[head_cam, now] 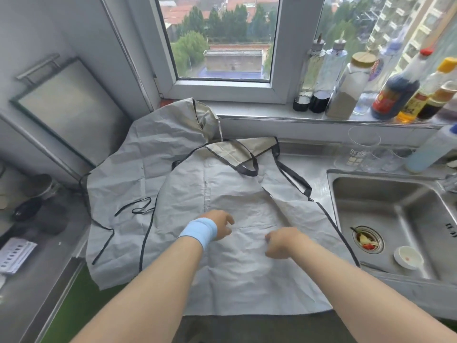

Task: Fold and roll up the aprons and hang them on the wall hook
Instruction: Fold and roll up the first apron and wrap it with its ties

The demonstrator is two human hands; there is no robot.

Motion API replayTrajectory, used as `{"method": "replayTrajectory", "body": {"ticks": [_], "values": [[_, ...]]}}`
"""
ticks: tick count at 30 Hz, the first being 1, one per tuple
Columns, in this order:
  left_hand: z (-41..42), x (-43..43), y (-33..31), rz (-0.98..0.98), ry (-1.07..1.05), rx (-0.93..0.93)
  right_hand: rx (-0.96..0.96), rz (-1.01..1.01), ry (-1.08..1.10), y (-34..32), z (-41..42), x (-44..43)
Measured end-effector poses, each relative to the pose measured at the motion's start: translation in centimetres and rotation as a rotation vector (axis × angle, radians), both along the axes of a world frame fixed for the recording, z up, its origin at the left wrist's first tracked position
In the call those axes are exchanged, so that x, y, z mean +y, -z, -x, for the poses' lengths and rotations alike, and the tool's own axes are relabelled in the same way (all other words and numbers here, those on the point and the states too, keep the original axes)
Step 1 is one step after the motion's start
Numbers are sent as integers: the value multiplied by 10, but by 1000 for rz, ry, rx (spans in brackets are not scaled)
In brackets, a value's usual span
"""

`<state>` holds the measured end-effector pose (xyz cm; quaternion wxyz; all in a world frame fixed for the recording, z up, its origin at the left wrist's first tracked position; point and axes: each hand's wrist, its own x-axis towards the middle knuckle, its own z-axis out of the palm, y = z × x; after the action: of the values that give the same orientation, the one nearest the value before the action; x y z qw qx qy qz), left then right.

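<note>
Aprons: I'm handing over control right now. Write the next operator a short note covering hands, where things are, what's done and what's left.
Left hand (blue wristband) and right hand: both over the middle of the top apron, fingers curled down; whether they pinch the fabric can't be told.
Top apron: spread flat on the counter, bib toward the window, right side lying over the sink rim.
Second apron: underneath to the left, crumpled up against the window corner.
Done: laid out only; no fold or roll.
Left: fold and roll both, then hang them. The wall hook is not in view.
</note>
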<state>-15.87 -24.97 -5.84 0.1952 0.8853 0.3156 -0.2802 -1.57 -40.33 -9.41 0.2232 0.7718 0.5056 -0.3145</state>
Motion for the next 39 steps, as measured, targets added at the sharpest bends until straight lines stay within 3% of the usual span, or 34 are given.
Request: {"method": "replayTrajectory", "body": {"ticks": [9, 14, 20, 23, 26, 30, 33, 36, 39], "values": [[-64, 97, -37, -167, 9, -202, -28, -476, 255, -57, -55, 122], [-105, 155, -20, -148, 61, -250, -10, -485, 395, -41, -79, 180], [-140, 202, 9, -151, 270, -235, -74, -397, 360, -9, -89, 223], [-150, 219, 19, -146, 325, -215, -138, -507, 357, -5, -98, 247], [-160, 231, 18, -327, 343, -283, -95, -724, 447, -16, -114, 271], [-177, 253, -2, -399, 15, -587, 63, -1050, 502, -47, -142, 304], [-184, 280, -20, -263, -293, -553, 148, -1244, 430, -63, -143, 318], [-176, 303, -22, -73, -566, -493, 29, -1316, 250, -53, -122, 316], [-162, 306, -14, 36, -691, -557, -119, -1248, 1, -21, -96, 300]]}}
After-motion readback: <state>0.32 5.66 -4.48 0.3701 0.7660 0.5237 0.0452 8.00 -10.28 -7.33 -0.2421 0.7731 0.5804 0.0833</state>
